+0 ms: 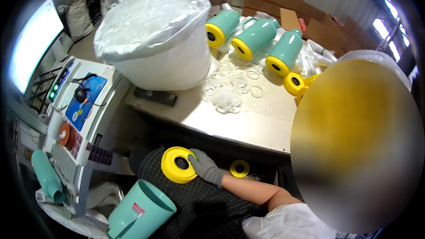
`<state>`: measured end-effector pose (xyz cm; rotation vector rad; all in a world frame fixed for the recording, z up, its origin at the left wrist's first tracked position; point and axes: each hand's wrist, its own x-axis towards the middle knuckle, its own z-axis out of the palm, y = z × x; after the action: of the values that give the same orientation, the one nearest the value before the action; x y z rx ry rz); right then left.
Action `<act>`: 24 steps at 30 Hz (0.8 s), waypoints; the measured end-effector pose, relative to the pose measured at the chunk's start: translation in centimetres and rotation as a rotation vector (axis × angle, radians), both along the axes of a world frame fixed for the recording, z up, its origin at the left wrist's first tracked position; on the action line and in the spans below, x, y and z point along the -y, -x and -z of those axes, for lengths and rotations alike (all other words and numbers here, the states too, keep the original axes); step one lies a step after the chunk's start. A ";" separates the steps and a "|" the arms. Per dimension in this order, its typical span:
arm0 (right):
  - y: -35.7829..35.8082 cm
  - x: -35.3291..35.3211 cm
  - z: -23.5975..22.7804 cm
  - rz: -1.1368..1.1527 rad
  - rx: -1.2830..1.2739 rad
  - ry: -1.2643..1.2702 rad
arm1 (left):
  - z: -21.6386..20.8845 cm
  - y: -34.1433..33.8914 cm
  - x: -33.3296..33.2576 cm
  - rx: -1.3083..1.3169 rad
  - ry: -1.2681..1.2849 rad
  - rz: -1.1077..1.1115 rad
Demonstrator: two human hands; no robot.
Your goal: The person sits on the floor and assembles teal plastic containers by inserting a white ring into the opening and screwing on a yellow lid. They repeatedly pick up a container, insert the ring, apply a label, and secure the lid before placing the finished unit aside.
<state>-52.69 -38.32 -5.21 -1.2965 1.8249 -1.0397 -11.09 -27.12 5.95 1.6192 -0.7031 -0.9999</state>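
Observation:
My right hand [206,168], in a grey glove, reaches in from the lower right, its fingers closed on the right edge of a round yellow base [172,175] with a dark hole at its centre. That base is over my dark checked clothing [195,201]. To its lower left, a hollow teal jug body [137,214] stands tilted, its wide opening turned up; a small pink-and-white label and a handle show on its side. My left hand is out of sight. Beyond my right hand, another yellow ring-shaped base [239,168] sits lower down, below the table edge.
On the white table [261,124] are loose clear rings [226,90], a big white sack of rings [155,66] and teal jugs with yellow bases [254,40]. At left stands a machine [95,102] with a blue mat. A blurred patch hides much of the right side.

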 end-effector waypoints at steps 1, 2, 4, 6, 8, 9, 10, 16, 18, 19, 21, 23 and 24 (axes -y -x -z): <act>-0.5 0.4 -0.1 0.034 -0.216 0.219 | 1.2 0.3 -0.6 0.020 0.061 -0.090; -0.5 0.8 -1.8 0.056 -0.420 0.444 | 2.0 0.3 -1.0 -0.018 0.048 -0.124; -1.1 0.7 -4.0 -0.341 -0.188 0.580 | 1.5 2.1 -3.0 -0.019 0.182 -0.133; -0.7 -2.0 -5.0 -0.309 -0.273 0.504 | 2.3 5.0 0.1 0.008 0.219 0.068; -0.5 -0.7 -3.7 -0.263 -0.159 0.281 | 9.8 0.5 -2.9 -0.315 0.295 -0.071; -0.1 0.4 -2.7 -0.170 0.075 0.169 | 9.3 1.8 -3.0 -0.321 0.288 -0.040; -0.6 1.6 -3.1 -0.069 0.303 0.044 | 9.8 1.8 -2.8 -0.302 0.301 -0.025; -5.2 2.7 -13.9 -0.568 0.171 0.637 | 8.0 4.9 -2.6 -0.412 0.268 -0.069; -5.4 2.1 -14.1 -0.633 0.106 0.754 | 9.6 4.7 -2.8 -0.346 0.301 -0.016; -5.1 1.9 -13.9 -0.674 0.090 0.780 | 8.3 5.1 -2.9 -0.554 0.231 -0.156; -4.9 1.5 -13.3 -0.751 0.069 0.824 | 5.0 6.8 -2.2 -0.148 0.172 0.037; -4.7 1.6 -13.5 -0.763 0.043 0.850 | 4.2 7.0 -1.9 0.153 0.087 0.185; -4.5 1.6 -13.6 -0.764 0.033 0.868 | 4.2 7.0 -2.2 0.173 0.081 0.184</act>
<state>-48.16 -39.90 8.41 -2.1935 0.6534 -1.3980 -18.05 -24.90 1.73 1.6040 -1.0126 -0.9562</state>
